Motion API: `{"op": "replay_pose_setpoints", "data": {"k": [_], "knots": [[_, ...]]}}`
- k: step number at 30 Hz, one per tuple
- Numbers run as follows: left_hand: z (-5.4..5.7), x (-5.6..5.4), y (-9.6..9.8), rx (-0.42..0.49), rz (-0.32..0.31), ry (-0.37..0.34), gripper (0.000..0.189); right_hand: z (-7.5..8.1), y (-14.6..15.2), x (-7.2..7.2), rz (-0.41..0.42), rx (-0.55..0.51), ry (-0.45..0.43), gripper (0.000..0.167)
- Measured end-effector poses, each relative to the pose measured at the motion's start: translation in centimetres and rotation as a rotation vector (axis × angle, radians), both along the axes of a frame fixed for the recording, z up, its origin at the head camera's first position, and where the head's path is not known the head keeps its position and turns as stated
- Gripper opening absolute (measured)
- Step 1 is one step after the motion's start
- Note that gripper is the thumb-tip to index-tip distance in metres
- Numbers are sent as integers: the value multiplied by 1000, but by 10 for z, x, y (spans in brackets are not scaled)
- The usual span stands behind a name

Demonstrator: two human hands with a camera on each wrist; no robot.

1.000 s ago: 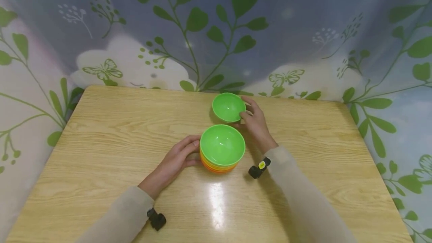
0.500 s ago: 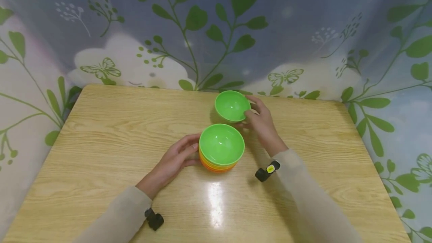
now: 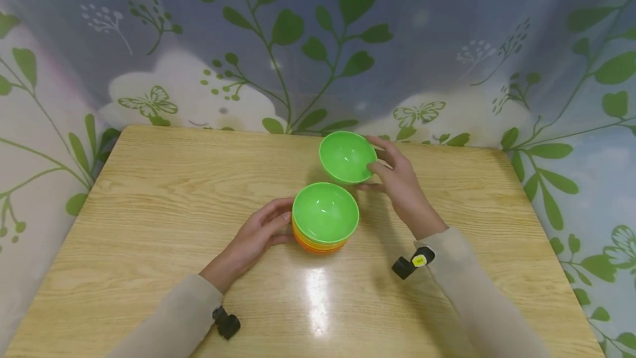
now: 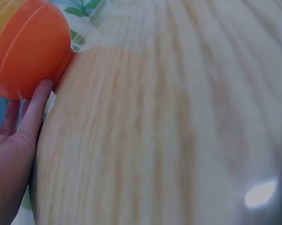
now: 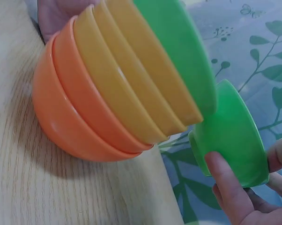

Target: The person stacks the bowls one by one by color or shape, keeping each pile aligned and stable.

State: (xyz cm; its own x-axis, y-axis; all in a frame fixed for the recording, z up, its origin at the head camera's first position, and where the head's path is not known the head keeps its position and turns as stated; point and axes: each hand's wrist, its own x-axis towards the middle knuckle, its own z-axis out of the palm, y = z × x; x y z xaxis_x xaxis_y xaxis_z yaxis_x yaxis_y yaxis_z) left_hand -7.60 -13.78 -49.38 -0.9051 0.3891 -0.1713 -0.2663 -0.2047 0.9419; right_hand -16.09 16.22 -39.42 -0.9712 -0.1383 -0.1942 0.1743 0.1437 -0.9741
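Note:
A stack of nested bowls stands mid-table, with a green bowl (image 3: 325,213) on top. Below it are yellow bowls (image 5: 117,65) and orange bowls (image 5: 68,108). My left hand (image 3: 260,228) rests against the stack's left side, its fingers extended along the lowest orange bowl (image 4: 35,51). Behind the stack and slightly to its right, my right hand (image 3: 399,184) pinches a second green bowl (image 3: 348,157) by its right side, thumb at the rim and fingers beneath. This bowl is held above the table, tilted a little, its foot (image 5: 199,154) showing in the right wrist view.
The wooden table (image 3: 164,192) ends at a back edge close behind the held bowl. A patterned curtain (image 3: 199,93) hangs behind it and along the sides. Black wrist cameras sit on both sleeves, the right one (image 3: 413,262) just above the tabletop.
My right hand has lifted the second green bowl and carried it slightly right, so it looks larger now. My left hand and the stack have stayed in place.

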Motion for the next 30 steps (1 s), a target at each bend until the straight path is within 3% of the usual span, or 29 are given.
{"op": "replay_pose_setpoints", "data": {"k": [12, 30], "knots": [[-1, 0, 0, -2, 2, 6, 50, 16, 10, 14, 58, 34, 28, 65], [-1, 0, 0, -11, 8, 8, 51, 29, 8, 30, 103, 26, 41, 64]]}}
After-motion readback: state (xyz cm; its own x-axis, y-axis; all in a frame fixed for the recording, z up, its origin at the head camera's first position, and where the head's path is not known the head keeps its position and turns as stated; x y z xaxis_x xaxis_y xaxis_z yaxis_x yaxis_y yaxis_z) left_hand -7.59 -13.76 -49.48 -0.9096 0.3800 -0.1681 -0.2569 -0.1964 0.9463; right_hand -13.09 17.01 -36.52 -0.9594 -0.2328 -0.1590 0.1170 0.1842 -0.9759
